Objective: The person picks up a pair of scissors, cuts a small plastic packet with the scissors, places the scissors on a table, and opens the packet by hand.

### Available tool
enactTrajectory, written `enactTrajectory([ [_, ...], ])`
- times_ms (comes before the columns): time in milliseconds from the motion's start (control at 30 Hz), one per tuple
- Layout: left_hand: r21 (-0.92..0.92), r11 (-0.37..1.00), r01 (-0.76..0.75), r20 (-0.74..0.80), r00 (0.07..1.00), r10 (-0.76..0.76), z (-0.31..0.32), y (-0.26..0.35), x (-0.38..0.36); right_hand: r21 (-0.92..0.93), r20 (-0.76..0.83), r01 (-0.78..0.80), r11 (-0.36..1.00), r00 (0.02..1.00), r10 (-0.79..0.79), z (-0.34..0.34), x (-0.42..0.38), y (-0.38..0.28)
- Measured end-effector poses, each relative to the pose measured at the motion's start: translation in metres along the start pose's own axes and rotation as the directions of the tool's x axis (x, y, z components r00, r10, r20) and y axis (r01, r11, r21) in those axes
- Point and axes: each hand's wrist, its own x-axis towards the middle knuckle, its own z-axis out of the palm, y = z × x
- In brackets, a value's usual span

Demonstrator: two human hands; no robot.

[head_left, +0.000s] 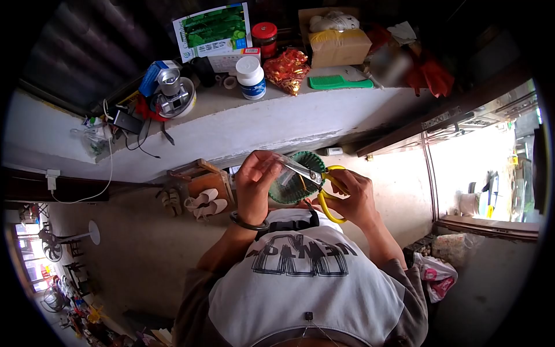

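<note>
Yellow-handled scissors (pixel 324 191) are taken as the landmark. Nearest the camera, below the scissors, a white printed shirt (pixel 300 272) is seen. The right hand (pixel 352 199) is closed through the yellow loops, so the scissors are gripped at their near, lower end. The long axis of the scissors runs from the loops up and leftward, and the blades are directed at a clear plastic piece (pixel 287 168). That piece is pinched at the blade tips by the left hand (pixel 254 185), fingers curled shut around it. Whether the blades are touching the plastic cannot be told. Just behind the blades a green woven basket (pixel 298 182) is seen. Farther beyond the scissors, a concrete ledge (pixel 248 121) is loaded with a green comb (pixel 338 82) and a white bottle (pixel 251 77).
</note>
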Motion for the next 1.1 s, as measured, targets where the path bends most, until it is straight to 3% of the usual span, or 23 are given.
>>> enactTrajectory([
  [1100,0.023,1.0,0.021,-0.008,1.0,-0.021,0.0002,0.0071,-0.0014,-0.016,-0.01,0.048,0.999,0.999,-0.048,0.0014,0.0001,-0.0028],
])
